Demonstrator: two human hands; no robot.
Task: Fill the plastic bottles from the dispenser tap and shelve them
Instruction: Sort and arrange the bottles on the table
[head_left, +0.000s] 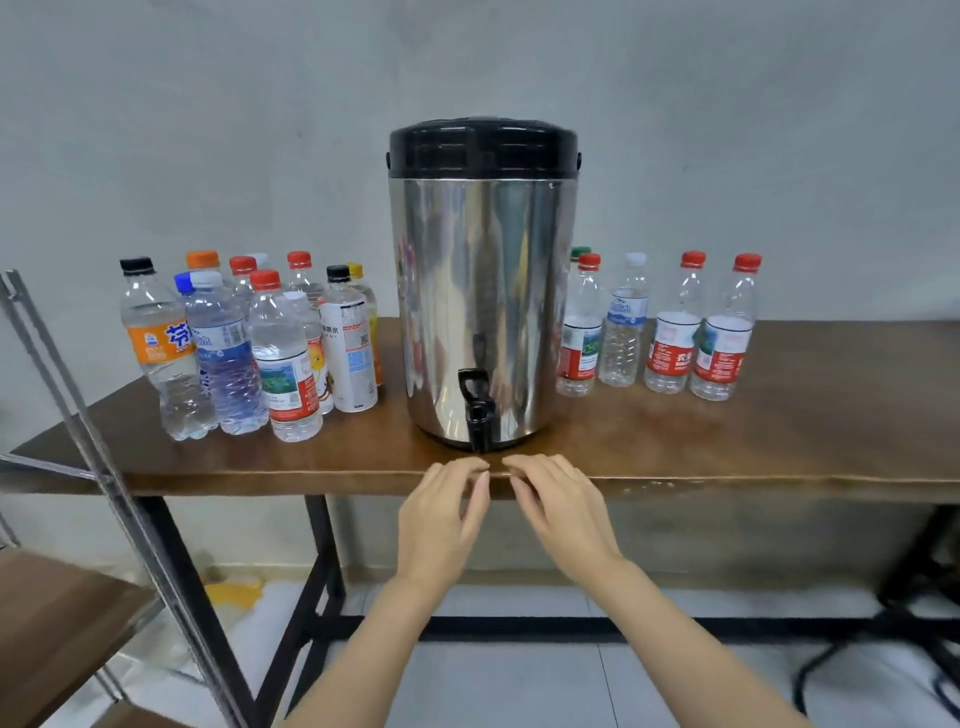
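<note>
A steel dispenser (483, 291) with a black lid stands mid-table, its black tap (477, 410) hanging at the front edge. Several capped plastic bottles (249, 343) cluster to its left, holding liquid. Several more bottles (670, 327) stand in a row to its right and look empty. My left hand (441, 519) and my right hand (563, 514) hover side by side just below the tap, at the table's front edge. Fingers are relaxed and slightly bent, holding nothing.
The brown wooden table (779, 447) rests on black metal legs against a grey wall. A metal-framed shelf (78, 587) with wooden boards stands at the left. Cables lie on the tiled floor at the right, and a yellow patch marks the floor under the table.
</note>
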